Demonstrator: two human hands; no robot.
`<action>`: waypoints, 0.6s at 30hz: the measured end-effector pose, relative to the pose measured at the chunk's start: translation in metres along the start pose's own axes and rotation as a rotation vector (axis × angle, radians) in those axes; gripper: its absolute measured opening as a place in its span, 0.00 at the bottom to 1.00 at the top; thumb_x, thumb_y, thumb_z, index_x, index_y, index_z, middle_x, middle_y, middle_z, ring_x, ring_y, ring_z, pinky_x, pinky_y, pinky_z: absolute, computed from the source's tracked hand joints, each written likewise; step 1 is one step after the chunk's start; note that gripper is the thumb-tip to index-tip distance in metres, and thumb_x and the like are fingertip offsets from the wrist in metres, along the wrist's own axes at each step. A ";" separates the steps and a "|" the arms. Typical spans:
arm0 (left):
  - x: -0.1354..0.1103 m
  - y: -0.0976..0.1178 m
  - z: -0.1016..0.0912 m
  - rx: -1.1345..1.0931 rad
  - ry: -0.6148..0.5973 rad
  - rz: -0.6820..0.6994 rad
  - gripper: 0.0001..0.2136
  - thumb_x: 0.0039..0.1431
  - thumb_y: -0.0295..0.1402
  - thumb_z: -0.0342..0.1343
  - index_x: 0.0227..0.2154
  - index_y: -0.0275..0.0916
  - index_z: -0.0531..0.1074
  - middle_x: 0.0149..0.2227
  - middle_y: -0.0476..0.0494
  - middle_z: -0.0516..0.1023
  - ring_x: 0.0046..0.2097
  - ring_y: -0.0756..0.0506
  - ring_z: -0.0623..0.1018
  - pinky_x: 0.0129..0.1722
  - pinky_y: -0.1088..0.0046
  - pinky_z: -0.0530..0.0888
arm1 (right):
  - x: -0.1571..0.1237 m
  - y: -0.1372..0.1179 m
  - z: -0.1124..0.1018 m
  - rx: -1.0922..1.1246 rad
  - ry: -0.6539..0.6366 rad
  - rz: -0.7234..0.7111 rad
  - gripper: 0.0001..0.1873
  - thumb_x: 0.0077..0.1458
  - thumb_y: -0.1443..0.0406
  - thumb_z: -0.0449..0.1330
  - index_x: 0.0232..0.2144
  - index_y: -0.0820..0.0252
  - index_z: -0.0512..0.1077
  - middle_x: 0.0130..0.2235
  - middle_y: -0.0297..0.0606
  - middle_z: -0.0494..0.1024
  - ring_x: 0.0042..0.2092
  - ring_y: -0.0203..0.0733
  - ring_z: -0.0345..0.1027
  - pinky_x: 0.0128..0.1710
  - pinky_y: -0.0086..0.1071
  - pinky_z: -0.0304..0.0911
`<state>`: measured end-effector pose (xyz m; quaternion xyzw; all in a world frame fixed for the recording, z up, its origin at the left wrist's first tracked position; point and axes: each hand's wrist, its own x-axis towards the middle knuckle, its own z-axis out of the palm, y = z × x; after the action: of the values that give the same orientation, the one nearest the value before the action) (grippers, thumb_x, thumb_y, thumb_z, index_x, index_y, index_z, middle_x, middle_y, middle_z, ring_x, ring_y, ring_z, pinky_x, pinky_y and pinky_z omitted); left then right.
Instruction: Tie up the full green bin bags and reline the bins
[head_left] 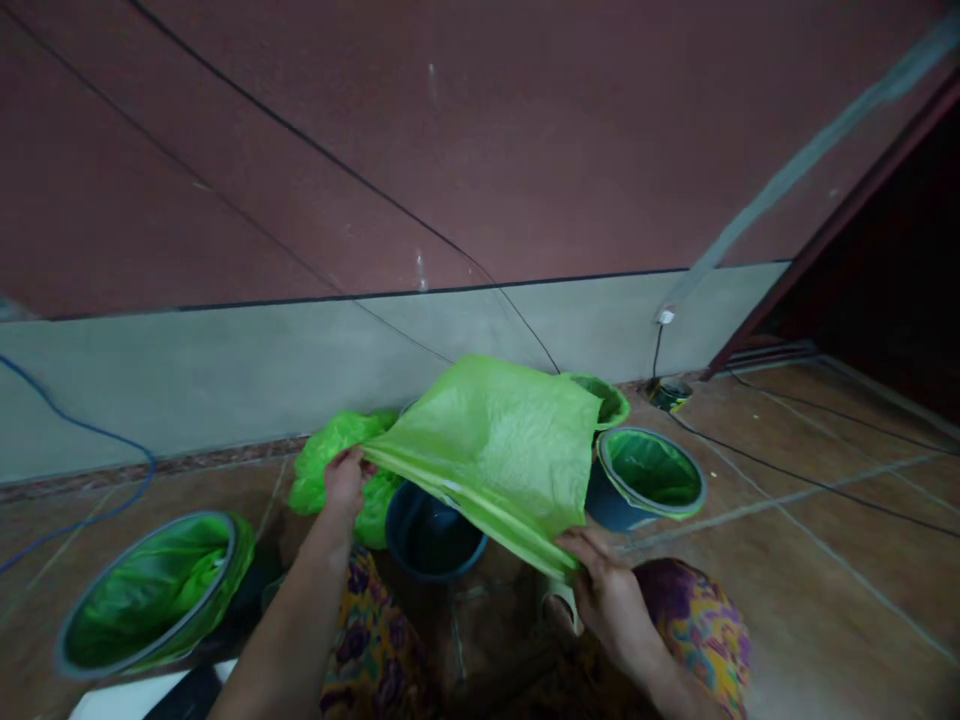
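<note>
A bright green plastic bag (517, 430) is stretched between my two hands, its top spread out away from me. My left hand (346, 484) is closed on the bag's left corner. With its fingers pinched, my right hand (596, 570) grips the near right corner. Beneath the bag stands a dark blue bin (435, 540) on the tiled floor, partly covered by the plastic. Just left of it, near my left hand, lies a crumpled heap of green bags (326, 465). A cardboard-like tube end (561, 605) shows below my right hand.
A bin lined with green plastic (229, 575) stands at the left, another lined bin (701, 490) at the right, with one more (619, 400) behind. A small can (670, 394) sits by the wall. A blue cable (112, 436) and black cords (795, 480) cross the floor.
</note>
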<state>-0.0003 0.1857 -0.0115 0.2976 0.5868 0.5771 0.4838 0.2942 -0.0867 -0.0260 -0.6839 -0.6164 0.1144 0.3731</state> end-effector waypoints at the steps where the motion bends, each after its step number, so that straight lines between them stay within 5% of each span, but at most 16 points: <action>1: -0.002 0.001 -0.001 -0.032 -0.034 -0.069 0.08 0.45 0.34 0.60 0.28 0.37 0.69 0.21 0.53 0.70 0.22 0.52 0.70 0.29 0.72 0.73 | 0.000 -0.010 0.004 0.037 -0.064 0.006 0.28 0.44 0.77 0.48 0.46 0.55 0.74 0.49 0.42 0.75 0.51 0.45 0.71 0.52 0.39 0.68; 5: -0.040 -0.015 0.001 -0.066 -0.198 -0.444 0.19 0.57 0.51 0.52 0.39 0.39 0.70 0.30 0.45 0.77 0.32 0.45 0.78 0.36 0.66 0.76 | 0.001 -0.044 0.026 0.140 -0.280 0.034 0.33 0.41 0.78 0.48 0.47 0.53 0.74 0.46 0.41 0.76 0.51 0.45 0.70 0.54 0.38 0.65; 8: -0.080 -0.033 0.007 -0.097 -0.495 -0.629 0.30 0.54 0.62 0.48 0.42 0.37 0.72 0.36 0.39 0.80 0.40 0.40 0.80 0.40 0.63 0.77 | 0.003 -0.062 0.044 0.136 -0.388 0.046 0.35 0.38 0.79 0.49 0.49 0.55 0.74 0.47 0.41 0.76 0.51 0.45 0.69 0.55 0.35 0.64; 13: -0.113 -0.027 0.018 -0.226 -0.722 -0.583 0.36 0.53 0.64 0.46 0.48 0.36 0.74 0.42 0.38 0.82 0.48 0.38 0.79 0.49 0.62 0.75 | 0.005 -0.079 0.063 0.026 -0.552 0.050 0.35 0.41 0.77 0.52 0.53 0.55 0.72 0.49 0.41 0.76 0.52 0.46 0.68 0.54 0.33 0.62; 18: -0.124 -0.013 0.030 -0.134 -0.825 -0.469 0.31 0.53 0.56 0.57 0.50 0.35 0.74 0.46 0.37 0.81 0.51 0.36 0.78 0.52 0.61 0.73 | 0.011 -0.083 0.078 -0.013 -0.632 -0.040 0.27 0.43 0.75 0.53 0.46 0.56 0.75 0.45 0.39 0.76 0.48 0.43 0.69 0.47 0.30 0.63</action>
<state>0.0740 0.0829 0.0082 0.3294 0.3586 0.3226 0.8117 0.1852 -0.0505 -0.0226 -0.6047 -0.7159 0.3098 0.1610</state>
